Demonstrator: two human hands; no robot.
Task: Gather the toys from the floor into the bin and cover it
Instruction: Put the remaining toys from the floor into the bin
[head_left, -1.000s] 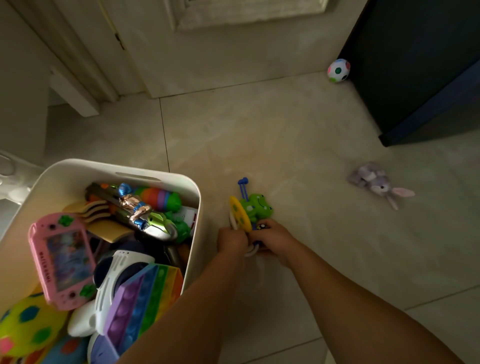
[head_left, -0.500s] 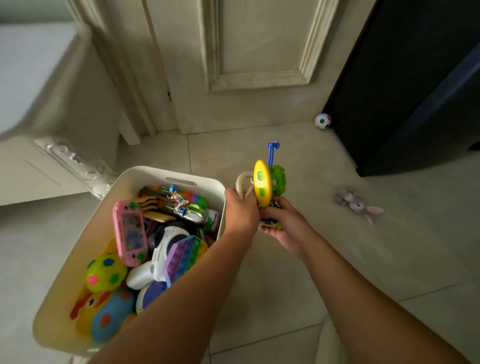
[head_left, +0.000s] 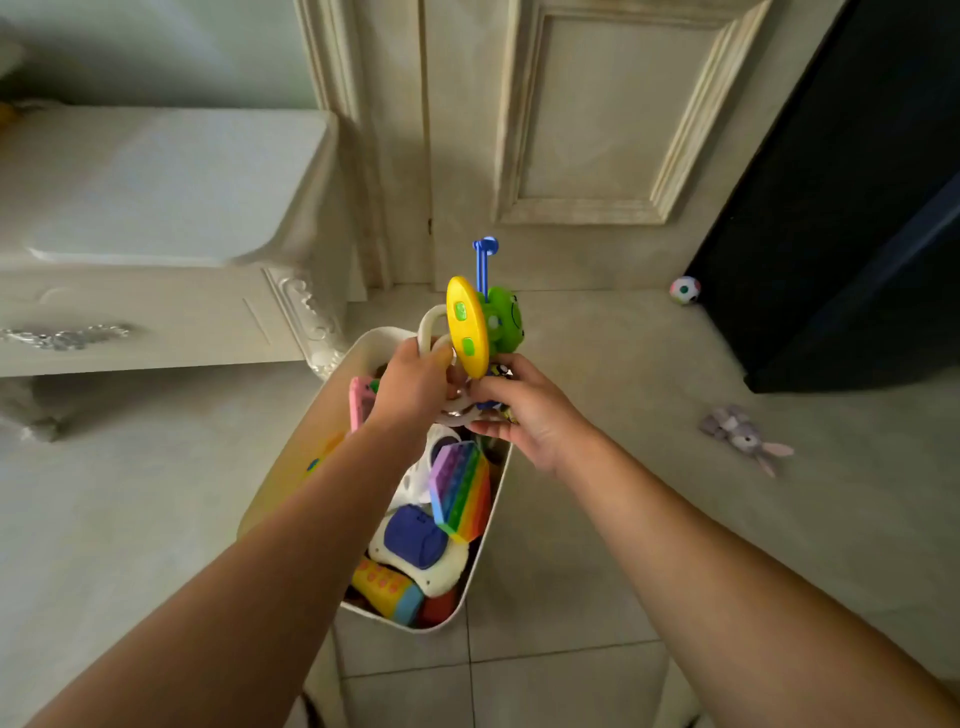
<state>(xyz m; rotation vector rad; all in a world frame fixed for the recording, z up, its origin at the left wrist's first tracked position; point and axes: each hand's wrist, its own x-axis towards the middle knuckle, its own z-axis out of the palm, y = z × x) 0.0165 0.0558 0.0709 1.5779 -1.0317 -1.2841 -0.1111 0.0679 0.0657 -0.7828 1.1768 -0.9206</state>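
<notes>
Both my hands hold a bunch of toys above the far end of the white bin (head_left: 485, 530). My left hand (head_left: 413, 387) grips a white ring toy (head_left: 430, 327). My right hand (head_left: 524, 410) grips small toys under a yellow disc toy (head_left: 467, 327) and a green frog toy (head_left: 506, 317) with a blue stick. The bin is full of toys, among them a rainbow pop-it (head_left: 462, 488) and a pink game toy (head_left: 359, 402). A spotted ball (head_left: 684, 290) and a purple plush bunny (head_left: 743, 436) lie on the floor to the right.
A cream carved cabinet (head_left: 156, 260) stands at the left, close to the bin. A panelled door (head_left: 597, 130) is straight ahead. A dark piece of furniture (head_left: 857, 208) fills the right side. The floor is pale tile.
Both hands lifted the bunch of toys off the floor and carried it left, over the bin. The view tilted up and the bin now lies under my arms.
</notes>
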